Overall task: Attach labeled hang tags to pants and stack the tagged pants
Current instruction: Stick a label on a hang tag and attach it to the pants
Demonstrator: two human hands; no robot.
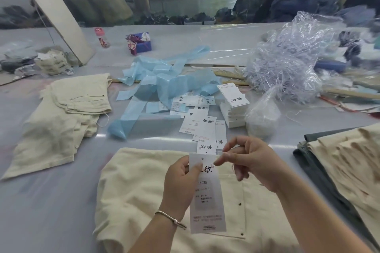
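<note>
The left hand (181,178) pinches a long white printed hang tag (207,197) over cream folded pants (133,197). The right hand (246,162) pinches something small and clear at its top edge; it may slip past the punched hole.

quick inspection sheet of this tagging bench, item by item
surface: grey table, glossy.
job's things: hang tag held above cream pants; loose tags; boxed tag stack; stacked cream pants at left; pants pile at right.
clutter: blue plastic strips, clear plastic bags, purple box.
grippers: left hand pinches the tag; right hand pinches something thin at the tag's top.
cables: nothing seen.
surroundings: warehouse floor, fabric heaps.
</note>
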